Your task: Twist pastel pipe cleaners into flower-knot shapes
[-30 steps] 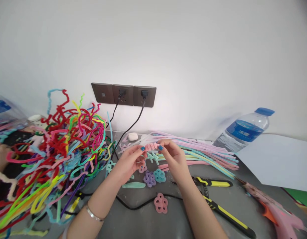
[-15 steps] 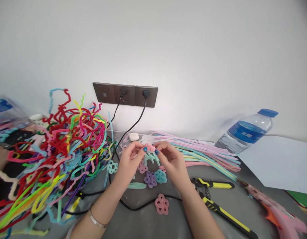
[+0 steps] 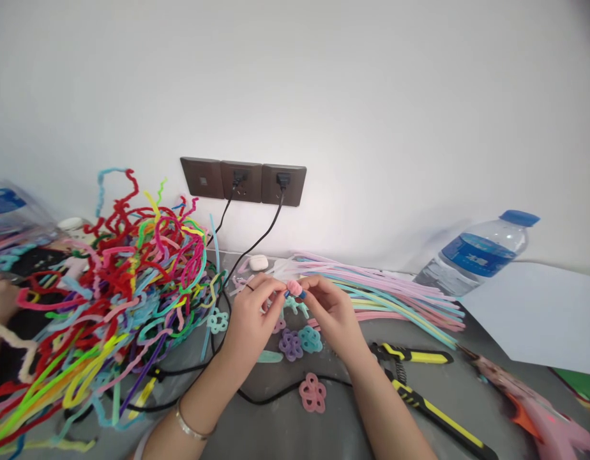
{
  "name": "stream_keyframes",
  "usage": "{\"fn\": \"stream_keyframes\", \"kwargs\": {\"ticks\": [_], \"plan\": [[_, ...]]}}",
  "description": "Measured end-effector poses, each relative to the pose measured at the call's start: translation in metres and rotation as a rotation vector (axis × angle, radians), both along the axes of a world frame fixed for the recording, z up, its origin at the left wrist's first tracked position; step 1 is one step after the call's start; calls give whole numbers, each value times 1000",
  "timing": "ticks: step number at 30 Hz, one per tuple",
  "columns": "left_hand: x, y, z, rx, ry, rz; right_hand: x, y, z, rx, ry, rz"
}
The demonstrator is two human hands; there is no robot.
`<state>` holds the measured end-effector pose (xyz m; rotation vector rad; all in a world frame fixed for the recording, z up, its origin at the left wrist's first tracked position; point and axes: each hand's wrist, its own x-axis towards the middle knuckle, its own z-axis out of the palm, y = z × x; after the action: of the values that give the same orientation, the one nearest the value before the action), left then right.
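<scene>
A small curled piece of pink pipe cleaner (image 3: 294, 287) is pinched between my two hands, above the grey table (image 3: 276, 434). My left hand (image 3: 257, 313) grips it from the left with thumb and fingertips. From the right, my right hand (image 3: 331, 313) closes thumb and fingers on it. Beneath my hands lie a purple pipe-cleaner flower (image 3: 290, 345) and a teal flower (image 3: 310, 339). A pink flower (image 3: 313, 393) sits closer to me. Left of my left hand is a pale green flower (image 3: 218, 321). A flat green bundle (image 3: 270, 356) is partly covered by that hand.
A heap of tangled pipe cleaners (image 3: 146, 275) fills the left, with another person's hand (image 3: 0, 300) beside it. Straight pipe cleaners (image 3: 395, 287), yellow-black pliers (image 3: 433, 409), a pink glue gun (image 3: 529, 402), a water bottle (image 3: 481, 252) and white paper (image 3: 548, 313) lie right. Black cables (image 3: 271, 223) reach wall sockets.
The pink piece has gone from a stretched, wavy coil to a compact round curl. My hands have drawn together, and my left hand has turned over it. The view has shifted slightly.
</scene>
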<state>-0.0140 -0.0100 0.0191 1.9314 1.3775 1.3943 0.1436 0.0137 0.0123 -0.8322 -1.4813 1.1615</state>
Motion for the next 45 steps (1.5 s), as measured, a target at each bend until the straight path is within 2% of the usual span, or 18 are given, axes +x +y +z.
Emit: {"fn": "stream_keyframes", "kwargs": {"ticks": [2, 7, 14, 18, 24, 30, 34, 37, 40, 45], "plan": [[-1, 1, 0, 11, -23, 12, -1, 0, -1, -30, 53, 0], [-1, 2, 1, -103, -153, -14, -2, -1, -1, -80, 101, 22], [0, -1, 1, 99, 51, 25, -1, 0, 0, -49, 47, -11], [1, -3, 3, 137, 91, 27, -3, -2, -1, -24, 80, -61], [1, -1, 2, 41, -21, 21, -8, -5, -3, -103, 192, -110], [1, -1, 3, -46, -108, -2, -10, -3, -6, -218, 347, -29], [1, -2, 4, -17, -82, 8, -9, -3, -4, -238, 306, 24], [1, -3, 4, 80, 6, 27, -8, -3, -2, -197, 225, 11], [2, -4, 4, 131, 57, 32, -8, -4, -5, -184, 242, -26], [5, -2, 3, 1, -47, -3, -13, -5, -11, -227, 347, -87]]}}
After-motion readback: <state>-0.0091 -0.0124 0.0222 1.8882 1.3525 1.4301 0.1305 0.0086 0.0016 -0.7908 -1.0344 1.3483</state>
